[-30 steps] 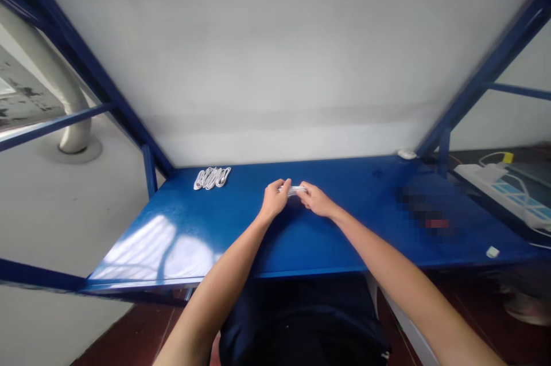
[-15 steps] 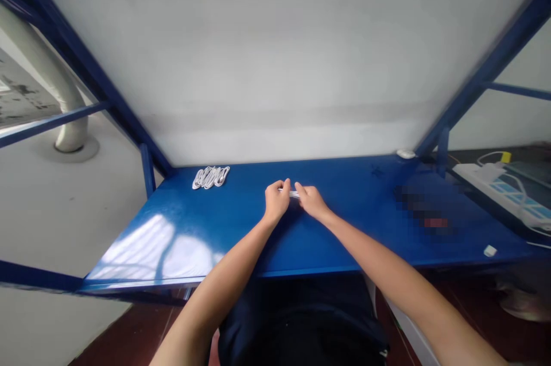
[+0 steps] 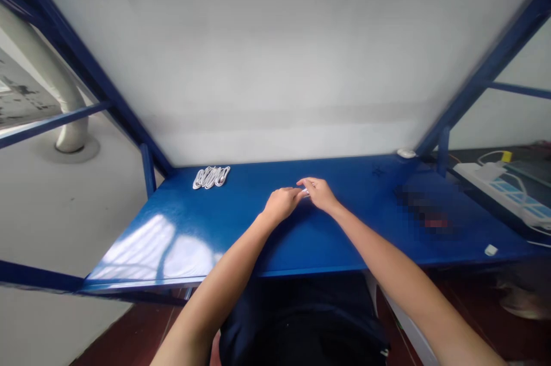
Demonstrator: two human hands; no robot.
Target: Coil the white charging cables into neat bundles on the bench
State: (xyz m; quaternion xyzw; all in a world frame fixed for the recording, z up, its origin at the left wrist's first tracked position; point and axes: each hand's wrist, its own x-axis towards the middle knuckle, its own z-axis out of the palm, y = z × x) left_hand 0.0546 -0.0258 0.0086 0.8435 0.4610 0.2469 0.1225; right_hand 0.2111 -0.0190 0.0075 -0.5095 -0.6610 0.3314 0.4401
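Observation:
My left hand (image 3: 282, 203) and my right hand (image 3: 319, 193) meet over the middle of the blue table (image 3: 336, 245). Between their fingers shows a short stretch of white cable (image 3: 305, 191); most of it is hidden by the hands. Both hands are closed on it, the left one from below and left, the right one from the right. Farther left, near the back edge, several coiled white cables (image 3: 210, 177) lie side by side in a row.
A white power strip (image 3: 501, 188) with plugs and cords stands beyond the table's right end. At the back right corner lies a small white object (image 3: 406, 153). A white cube-like piece (image 3: 491, 250) sits near the front right edge. A white panel (image 3: 293, 67) rises behind.
Both hands have shifted slightly right and closer together. The left hand has turned its back upward, and less of the white cable shows between them.

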